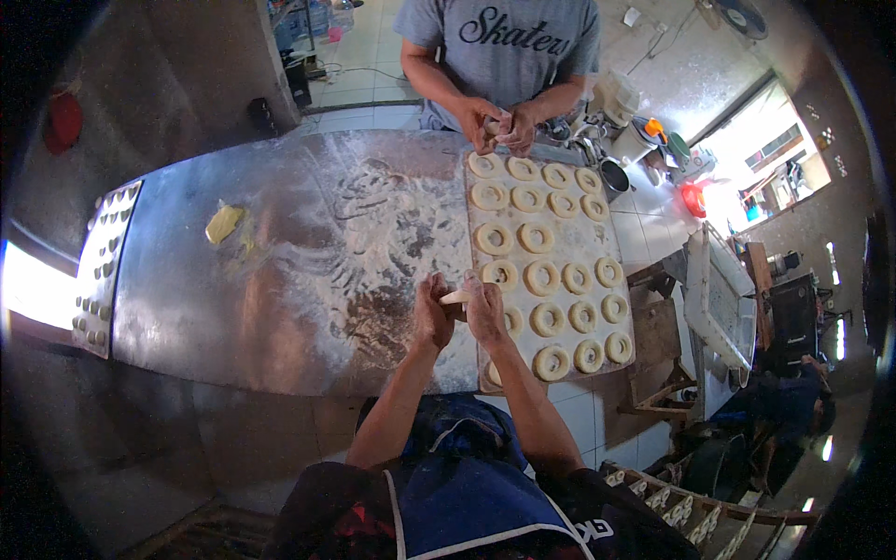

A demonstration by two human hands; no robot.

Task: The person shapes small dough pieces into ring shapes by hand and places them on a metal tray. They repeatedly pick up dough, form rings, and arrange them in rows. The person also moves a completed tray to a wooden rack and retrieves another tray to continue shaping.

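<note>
My left hand and my right hand are together over the near edge of a floured metal table, both closed on a small piece of pale dough held between them. Just right of my hands lies a flat tray covered with several ring-shaped dough pieces in rows. Across the table another person in a grey shirt holds a piece of dough in both hands above the tray's far end.
A lump of yellow dough lies on the table's left part. A perforated tray with small dough pieces sits at the left end. Tubs and bowls stand on the tiled floor beyond the tray. A wooden rack is at lower right.
</note>
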